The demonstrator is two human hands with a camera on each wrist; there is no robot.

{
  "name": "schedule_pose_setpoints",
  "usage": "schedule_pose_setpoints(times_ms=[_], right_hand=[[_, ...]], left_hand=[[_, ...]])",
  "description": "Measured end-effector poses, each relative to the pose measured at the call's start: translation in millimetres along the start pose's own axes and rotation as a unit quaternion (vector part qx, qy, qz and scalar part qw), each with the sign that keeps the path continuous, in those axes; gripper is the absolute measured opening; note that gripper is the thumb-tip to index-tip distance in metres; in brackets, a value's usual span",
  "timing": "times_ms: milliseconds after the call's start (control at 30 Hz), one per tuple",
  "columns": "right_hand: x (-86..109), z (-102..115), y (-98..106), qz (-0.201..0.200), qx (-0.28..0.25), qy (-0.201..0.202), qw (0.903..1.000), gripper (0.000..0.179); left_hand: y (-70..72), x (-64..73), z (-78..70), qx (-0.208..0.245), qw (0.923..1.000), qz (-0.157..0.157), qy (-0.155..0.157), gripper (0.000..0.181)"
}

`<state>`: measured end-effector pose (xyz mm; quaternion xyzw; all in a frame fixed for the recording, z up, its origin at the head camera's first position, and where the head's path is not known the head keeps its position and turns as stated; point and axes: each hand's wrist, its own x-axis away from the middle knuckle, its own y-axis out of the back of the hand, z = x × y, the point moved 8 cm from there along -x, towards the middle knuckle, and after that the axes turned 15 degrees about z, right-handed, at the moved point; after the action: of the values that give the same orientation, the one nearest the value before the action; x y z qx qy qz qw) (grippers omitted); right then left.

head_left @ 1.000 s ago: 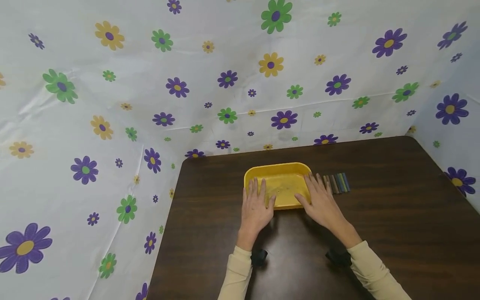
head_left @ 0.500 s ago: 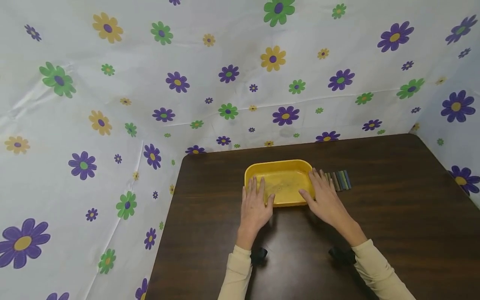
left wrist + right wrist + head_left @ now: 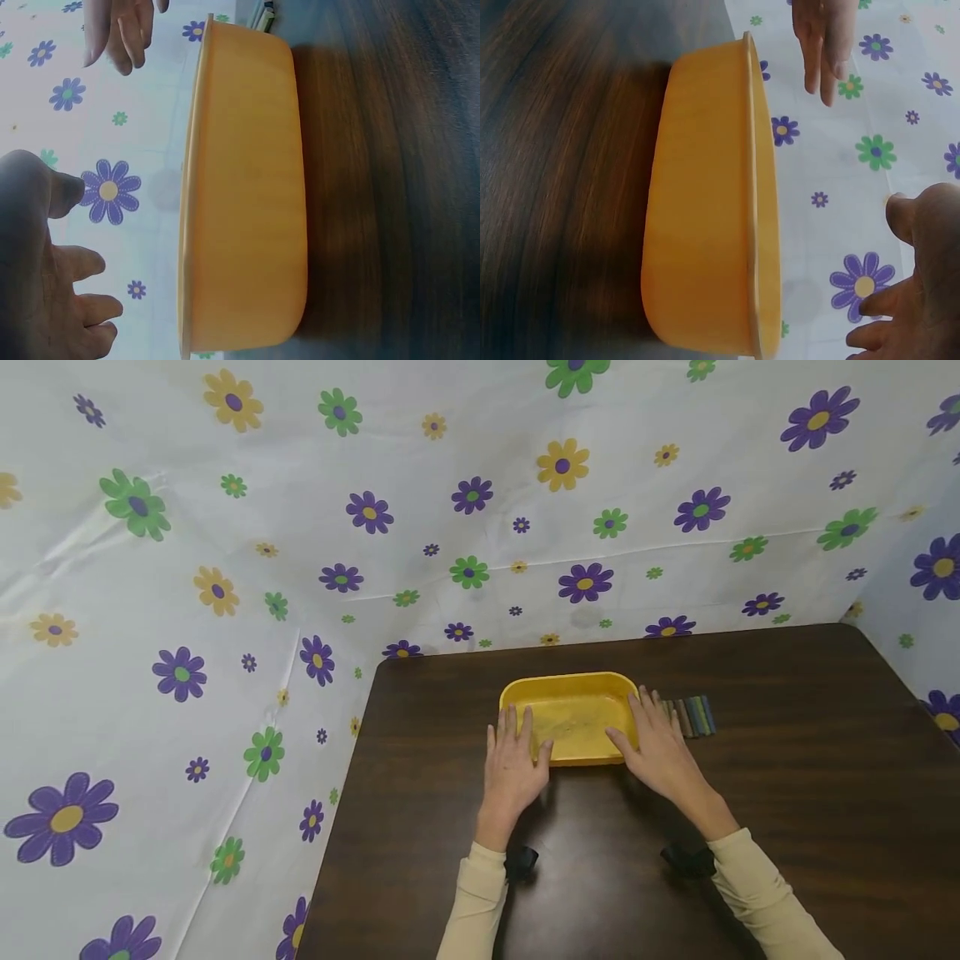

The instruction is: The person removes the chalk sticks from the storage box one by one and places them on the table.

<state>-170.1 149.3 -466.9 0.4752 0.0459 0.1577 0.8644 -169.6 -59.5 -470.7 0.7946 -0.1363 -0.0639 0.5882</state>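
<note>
A yellow plastic tub (image 3: 570,677) stands on the dark wooden table. Its smooth side wall (image 3: 247,187) and rolled rim show in both wrist views. My left hand (image 3: 514,772) is held over the tub's near left corner, fingers spread and slightly bent. Over the near right corner hovers my right hand (image 3: 666,758), its thumb held out toward the tub's middle. In the left wrist view a gap shows between my left hand (image 3: 45,270) and the rim. The right wrist view likewise shows my right hand (image 3: 922,277) apart from the rim. Neither hand holds anything.
Several chalk-like sticks (image 3: 696,717) in brown, green and blue lie side by side just right of the tub, partly behind my right fingers. A white flower-printed sheet (image 3: 420,560) hangs behind the table (image 3: 810,760) and along its sides.
The head view has shifted slightly, so tub and sticks appear a little higher and farther right. Both hands stay over the tub's near corners, with only slight movement.
</note>
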Motion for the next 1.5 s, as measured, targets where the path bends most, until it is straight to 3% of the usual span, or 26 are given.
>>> schedule_pose_setpoints(times_ms=[300, 533, 867, 1033, 1333, 1500], right_hand=[[6.6, 1.2, -12.2, 0.016, -0.009, -0.003, 0.9998, 0.080], [15.3, 5.8, -14.2, 0.016, -0.014, -0.001, 0.9998, 0.080], [18.0, 6.3, -8.9, 0.012, -0.021, 0.003, 0.9997, 0.080], [10.3, 8.4, 2.0, 0.009, -0.016, 0.015, 0.9997, 0.081], [10.8, 4.3, 2.8, 0.019, -0.018, 0.006, 0.9997, 0.082], [15.3, -1.2, 1.1, 0.014, -0.029, 0.005, 0.9995, 0.081]], left_hand=[[-4.4, 10.4, 6.4, -0.012, 0.9999, 0.001, 0.011, 0.063], [-6.0, 13.2, 7.6, -0.018, 0.9993, 0.025, 0.020, 0.064], [-2.6, 14.3, -1.0, -0.006, 1.0000, 0.001, -0.007, 0.062], [7.7, 9.0, -0.3, -0.011, 0.9994, -0.031, -0.007, 0.061], [2.8, 12.2, 6.9, 0.010, 0.9997, 0.011, 0.018, 0.062], [3.8, 10.4, 5.8, 0.011, 0.9997, 0.012, 0.016, 0.062]])
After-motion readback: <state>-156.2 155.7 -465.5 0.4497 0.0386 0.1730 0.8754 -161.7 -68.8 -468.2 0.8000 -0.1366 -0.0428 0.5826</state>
